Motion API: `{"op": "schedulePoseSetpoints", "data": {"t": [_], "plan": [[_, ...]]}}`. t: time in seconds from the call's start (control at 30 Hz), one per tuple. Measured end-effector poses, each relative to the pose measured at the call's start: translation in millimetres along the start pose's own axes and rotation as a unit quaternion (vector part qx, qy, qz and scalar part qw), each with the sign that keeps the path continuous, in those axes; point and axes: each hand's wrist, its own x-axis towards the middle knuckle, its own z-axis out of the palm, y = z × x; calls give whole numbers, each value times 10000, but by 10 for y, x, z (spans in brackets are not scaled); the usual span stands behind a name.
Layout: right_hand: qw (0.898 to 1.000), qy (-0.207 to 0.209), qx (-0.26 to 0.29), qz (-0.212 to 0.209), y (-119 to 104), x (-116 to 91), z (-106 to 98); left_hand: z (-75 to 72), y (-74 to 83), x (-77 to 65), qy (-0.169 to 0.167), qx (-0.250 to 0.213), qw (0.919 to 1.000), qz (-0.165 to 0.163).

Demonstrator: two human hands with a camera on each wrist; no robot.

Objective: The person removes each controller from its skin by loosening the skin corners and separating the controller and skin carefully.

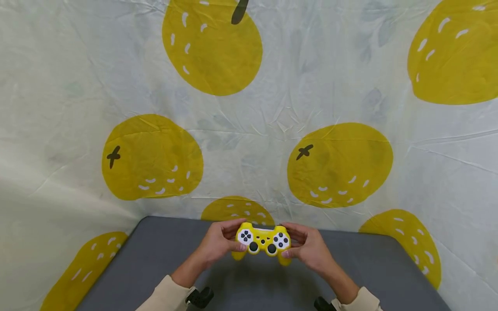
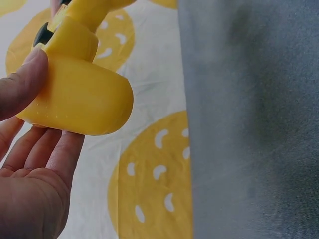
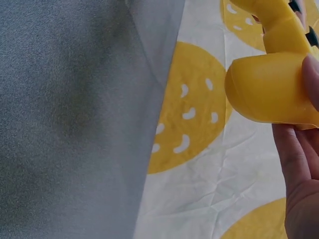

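A yellow game controller (image 1: 263, 238) with white button faces and two black thumbsticks is held up above the grey table, its front turned toward the head camera. My left hand (image 1: 218, 242) grips its left end, thumb on the front and fingers behind. At the other end my right hand (image 1: 310, 248) holds it the same way. In the left wrist view, the left handle of the controller (image 2: 82, 97) lies between thumb and fingers. The right wrist view shows the controller's other handle (image 3: 271, 87) pinched by the right hand (image 3: 301, 164), which is partly cut off.
A dark grey table (image 1: 163, 246) with rounded far corners spreads beneath the hands. Behind it hangs a white sheet (image 1: 241, 164) printed with large yellow fruit. Black straps with cameras (image 1: 200, 297) sit at both wrists, by beige sleeves (image 1: 167, 296).
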Motion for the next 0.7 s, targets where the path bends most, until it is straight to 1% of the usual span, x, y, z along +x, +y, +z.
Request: {"op": "schedulePoseSetpoints", "data": {"t": [0.2, 0.4, 0.53, 0.7], "plan": [[9987, 240, -281, -351, 28, -20, 30, 7, 10, 1, 75, -38, 10000, 33], [9957, 560, -521, -523, 38, -62, 67, 8, 19, -7, 25, -151, 9999, -39], [9950, 555, -494, -674, 43, -80, 80, 0, 23, -9, -6, -179, 9998, -113], [9948, 348, -507, -810, 56, -76, 60, -5, 10, -29, 96, -75, 9999, -106]]}}
